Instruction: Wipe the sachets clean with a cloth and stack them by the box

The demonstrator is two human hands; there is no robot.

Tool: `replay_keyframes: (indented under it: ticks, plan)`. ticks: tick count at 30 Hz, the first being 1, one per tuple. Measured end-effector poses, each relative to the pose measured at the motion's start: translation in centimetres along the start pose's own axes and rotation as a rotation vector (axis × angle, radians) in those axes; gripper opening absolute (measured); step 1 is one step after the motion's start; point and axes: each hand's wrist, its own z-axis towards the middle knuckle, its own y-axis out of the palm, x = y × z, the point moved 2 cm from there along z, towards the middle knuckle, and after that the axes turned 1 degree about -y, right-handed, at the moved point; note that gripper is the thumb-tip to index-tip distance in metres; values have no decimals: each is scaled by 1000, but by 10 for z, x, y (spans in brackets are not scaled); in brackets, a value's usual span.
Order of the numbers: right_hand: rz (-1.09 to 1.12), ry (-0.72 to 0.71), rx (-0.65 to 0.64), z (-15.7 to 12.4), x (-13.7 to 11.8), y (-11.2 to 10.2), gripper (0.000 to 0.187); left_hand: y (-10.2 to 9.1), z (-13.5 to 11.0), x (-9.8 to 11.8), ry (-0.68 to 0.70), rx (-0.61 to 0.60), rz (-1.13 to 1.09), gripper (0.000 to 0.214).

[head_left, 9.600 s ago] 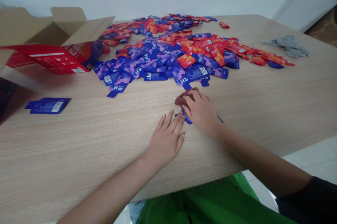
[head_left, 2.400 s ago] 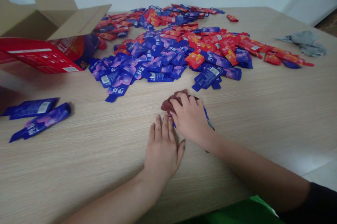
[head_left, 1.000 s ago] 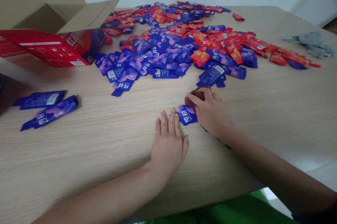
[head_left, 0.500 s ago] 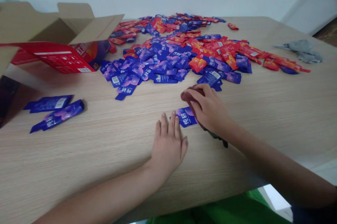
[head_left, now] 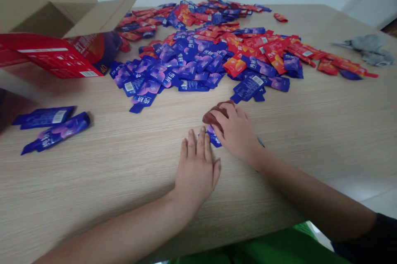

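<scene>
My left hand [head_left: 197, 165] lies flat on the table, fingers stretched forward, its fingertips at the left end of a blue-purple sachet [head_left: 214, 136]. Bunched in my right hand [head_left: 237, 132] is a brown cloth [head_left: 217, 113], pressed down over the sachet's right part. That part of the sachet is hidden beneath the hand and cloth. Just beyond lies a pile of blue-purple sachets [head_left: 186, 63], with red-orange sachets [head_left: 260, 45] mixed in on its right.
An open cardboard box [head_left: 93, 20] with a red printed side stands at the back left. Two blue sachets [head_left: 56, 132] lie apart at left. A grey cloth [head_left: 369, 49] rests at far right, and one red sachet [head_left: 281, 17] lies alone at the back.
My right hand with the brown cloth has moved left and down onto the sachet, covering more of it. My left hand keeps its place on the sachet's end. The view has shifted slightly.
</scene>
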Motion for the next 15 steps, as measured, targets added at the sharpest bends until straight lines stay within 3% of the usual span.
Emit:
replay_keyframes:
  ticks: [6,10,15]
  plan:
    - [23,117,32,-11,35,4,37,0,0,1,1,-11,5,69]
    - [74,96,29,-13,59,5,37,0,-1,1,-8,-3,-2,68]
    - [202,93,103,-6,57,-18,36,1,-2,0,-6,24,-16,68]
